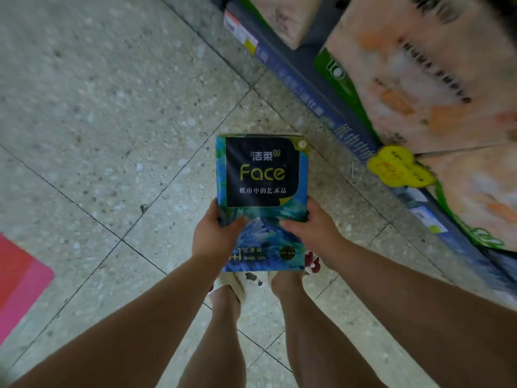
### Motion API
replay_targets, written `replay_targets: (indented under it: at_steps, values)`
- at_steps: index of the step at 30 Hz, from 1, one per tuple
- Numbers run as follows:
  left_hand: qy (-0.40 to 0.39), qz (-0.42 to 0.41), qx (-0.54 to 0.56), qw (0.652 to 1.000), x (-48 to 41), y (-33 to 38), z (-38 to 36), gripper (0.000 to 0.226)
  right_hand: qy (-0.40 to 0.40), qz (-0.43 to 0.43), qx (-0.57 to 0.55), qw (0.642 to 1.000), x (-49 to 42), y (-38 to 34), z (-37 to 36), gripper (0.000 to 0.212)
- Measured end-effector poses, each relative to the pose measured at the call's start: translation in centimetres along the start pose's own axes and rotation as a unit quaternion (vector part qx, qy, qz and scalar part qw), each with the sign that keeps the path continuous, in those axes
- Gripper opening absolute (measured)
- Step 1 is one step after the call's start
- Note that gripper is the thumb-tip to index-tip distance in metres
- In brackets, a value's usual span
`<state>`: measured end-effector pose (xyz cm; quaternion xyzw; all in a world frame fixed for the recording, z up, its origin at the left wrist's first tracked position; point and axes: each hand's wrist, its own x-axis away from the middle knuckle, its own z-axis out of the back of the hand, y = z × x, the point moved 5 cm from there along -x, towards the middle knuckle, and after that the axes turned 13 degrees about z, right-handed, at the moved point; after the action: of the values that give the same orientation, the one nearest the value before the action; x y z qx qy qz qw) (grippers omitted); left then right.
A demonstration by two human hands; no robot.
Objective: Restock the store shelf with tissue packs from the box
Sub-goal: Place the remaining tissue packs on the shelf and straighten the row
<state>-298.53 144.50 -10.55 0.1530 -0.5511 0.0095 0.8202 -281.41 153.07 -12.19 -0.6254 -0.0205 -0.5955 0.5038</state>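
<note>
Head view shows a person standing on a speckled tile floor (84, 107), looking down at a blue tissue pack (263, 203) held out over their feet. The left hand (215, 233) grips the pack's left side and the right hand (310, 228) grips its right side, thumbs on top, fingers tucked under. The pack sits flat between both hands, up in the air and not touching anything. The store shelf (349, 119) runs along the right, with big peach-colored packs (419, 79) already on it and a yellow price tag (397, 166) sticking out from its edge. No box can be seen here. The wrap looks smooth, so the pack could slip and drop on the toes. It could also bump that yellow tag on the way in, I think.
</note>
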Motion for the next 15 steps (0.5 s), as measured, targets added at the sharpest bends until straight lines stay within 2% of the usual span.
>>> replay_targets:
  at_steps: [7,15]
  values:
    - [0.0,-0.055,-0.072,0.996,16.1,5.4,3.6,0.043,0.037,0.024,0.003,0.999,13.7,-9.3,6.4,0.053]
    - [-0.016,-0.175,-0.155,0.972,30.1,10.9,5.4,0.048,0.132,0.045,-0.013,0.99,26.7,-16.1,12.2,0.05]
